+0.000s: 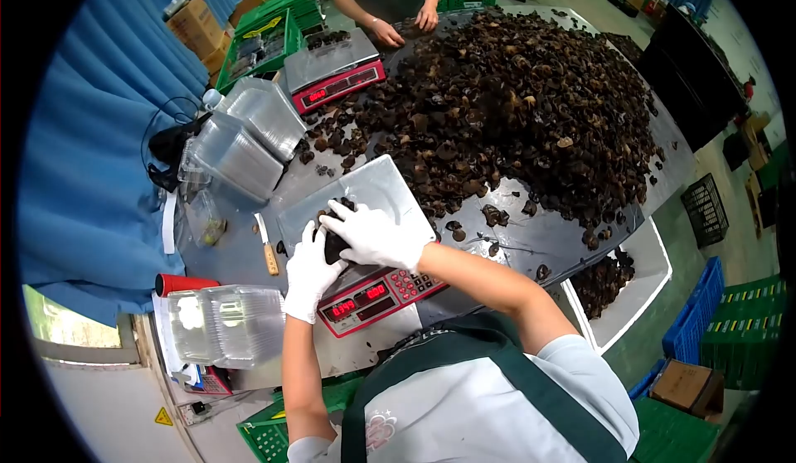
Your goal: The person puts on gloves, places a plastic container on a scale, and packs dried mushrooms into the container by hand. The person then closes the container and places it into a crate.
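Observation:
Both my hands wear white gloves and are over the steel pan [385, 185] of a red digital scale [381, 300] with lit red digits. Between them lies a small dark clump of wood ear mushrooms [334, 246]. My left hand [311, 274] grips the clump's near left side, its fingertips partly hidden. From the right, my right hand [369, 237] curls its fingers over the top of the same clump. A large heap of wood ear mushrooms [514, 106] spreads across the table beyond my hands.
A knife [267, 246] with a wooden handle lies left of the scale. Stacked clear plastic boxes [236, 156] stand behind it, with more boxes [224, 326] nearer me. Opposite, a co-worker's hands [406, 28] are beside a second red scale [340, 84]. A white bin [651, 281] holds mushrooms at right.

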Tool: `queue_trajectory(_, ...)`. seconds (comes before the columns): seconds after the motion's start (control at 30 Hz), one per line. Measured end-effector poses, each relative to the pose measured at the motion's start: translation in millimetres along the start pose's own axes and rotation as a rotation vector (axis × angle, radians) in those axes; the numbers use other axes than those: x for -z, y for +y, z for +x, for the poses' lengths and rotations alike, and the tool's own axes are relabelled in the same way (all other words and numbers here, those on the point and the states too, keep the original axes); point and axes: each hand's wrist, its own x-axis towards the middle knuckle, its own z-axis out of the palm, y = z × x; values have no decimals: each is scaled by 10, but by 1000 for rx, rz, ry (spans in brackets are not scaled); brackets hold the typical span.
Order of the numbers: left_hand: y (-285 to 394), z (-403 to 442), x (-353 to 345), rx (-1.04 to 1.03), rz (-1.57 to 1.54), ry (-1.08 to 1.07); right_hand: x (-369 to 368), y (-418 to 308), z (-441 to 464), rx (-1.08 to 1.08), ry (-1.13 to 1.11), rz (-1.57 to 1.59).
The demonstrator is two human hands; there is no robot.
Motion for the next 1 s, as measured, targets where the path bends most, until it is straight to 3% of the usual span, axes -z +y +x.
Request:
queue_trajectory(0.1,-64,-78,200,-35,-81,53,201,268,-239,42,166,169)
queue_trajectory(0.2,-245,-207,307,35,-331,217,454,605,-735,-294,290,250)
queue_trajectory(0.37,-618,-410,133,127,-497,531,98,1600,-1701,-786,96,-240)
queue_trajectory(0.43,-641,-491,99,203,-604,514,-101,1799,-1983,-828,95,-266)
queue_trajectory(0.53,-621,-578,52,286,-614,492,-327,1889,-2185,-603,259,-397)
queue_trajectory(0.7,-568,-602,-63,320,-651,474,-431,2000,-2299,-556,475,-246)
queue_trajectory(0.83,-543,-617,-59,320,-625,485,-189,1993,-2505,-725,598,-238)
queue_trajectory(0.9,-508,-572,-19,347,-615,474,-213,2231,-2727,-825,634,-414)
queue_trajectory(1.0,-354,-400,53,163,-493,547,-251,2327,-2753,-881,540,-531)
